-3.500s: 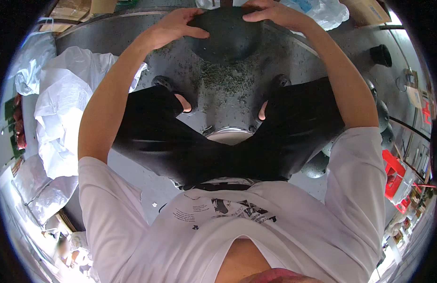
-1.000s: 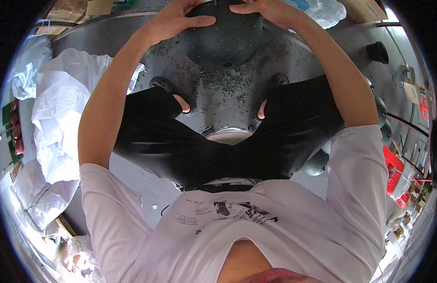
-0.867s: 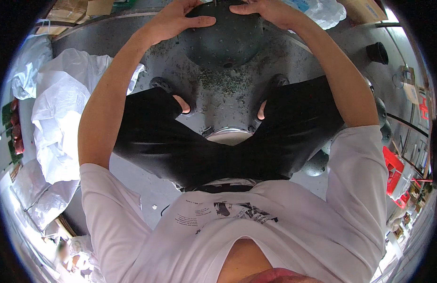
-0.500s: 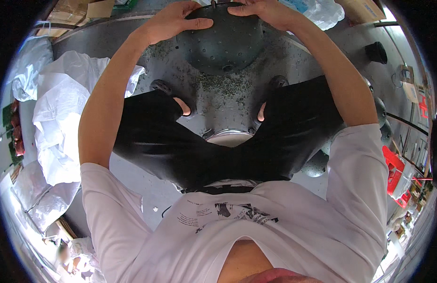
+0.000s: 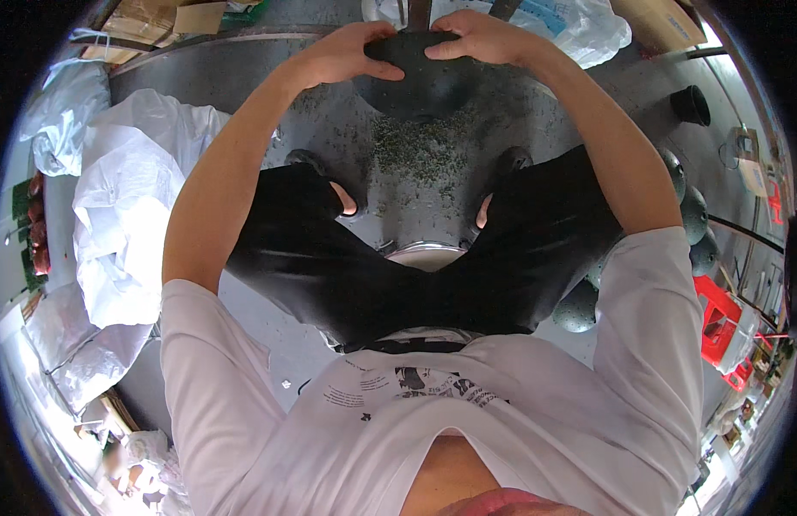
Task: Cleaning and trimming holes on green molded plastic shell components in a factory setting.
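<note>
A dark green-grey ball (image 5: 417, 90) with a dotted, pitted surface is between my hands at the top of the view, above the floor. My left hand (image 5: 348, 57) grips its upper left side, with the thumb lying across the near face. On the upper right, my right hand (image 5: 483, 39) holds the same ball, its thumb also on the near face. The far side of the ball and most of my fingertips are hidden. Just beyond it rises a dark upright post (image 5: 420, 14); whether the ball touches it I cannot tell.
Green crumbs (image 5: 420, 155) litter the floor between my feet. White plastic sheeting (image 5: 127, 215) lies at left. Several similar dark balls (image 5: 577, 307) sit at right, near a red stool (image 5: 716, 322). A black cup-shaped container (image 5: 691, 105) stands farther right, and cardboard boxes (image 5: 661, 24) are at the back.
The ball has moved farther away and tipped, so less of its pitted face shows. Both hands have gone with it, keeping their hold. The post behind now shows more.
</note>
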{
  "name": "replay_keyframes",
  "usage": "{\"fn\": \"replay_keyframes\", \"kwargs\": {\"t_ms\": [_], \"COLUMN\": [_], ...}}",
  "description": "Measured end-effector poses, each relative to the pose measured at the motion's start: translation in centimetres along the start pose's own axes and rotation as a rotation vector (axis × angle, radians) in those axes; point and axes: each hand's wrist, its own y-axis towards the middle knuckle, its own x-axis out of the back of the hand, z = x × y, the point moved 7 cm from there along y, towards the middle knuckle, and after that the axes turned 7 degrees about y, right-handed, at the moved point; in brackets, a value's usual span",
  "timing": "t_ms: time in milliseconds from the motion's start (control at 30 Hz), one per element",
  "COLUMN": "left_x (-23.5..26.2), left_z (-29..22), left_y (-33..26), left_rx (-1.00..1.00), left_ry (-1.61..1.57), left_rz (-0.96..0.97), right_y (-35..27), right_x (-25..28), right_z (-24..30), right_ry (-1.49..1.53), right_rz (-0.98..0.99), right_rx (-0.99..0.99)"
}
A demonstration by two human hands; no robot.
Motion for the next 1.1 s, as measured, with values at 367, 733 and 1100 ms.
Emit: {"fn": "replay_keyframes", "kwargs": {"t_ms": [367,733,1100], "left_x": [-0.2,-0.2,-0.2], "left_z": [1.0,0.7,1.4], "left_y": [-1.5,-0.8,-1.3], "left_rx": [-0.016,-0.048,0.055], "left_ry": [-0.135,0.040,-0.177], "left_rz": [0.016,-0.151,-0.099], "right_y": [-1.6,-0.5,-1.5], "right_x": [0.3,-0.9,1.0], "right_z": [-2.1,0.6,0.0], "right_ry": [-0.137,-0.077,-0.123], "right_rz": [0.121,0.141,-0.007], "right_rx": [0.040,0.006,-0.118]}}
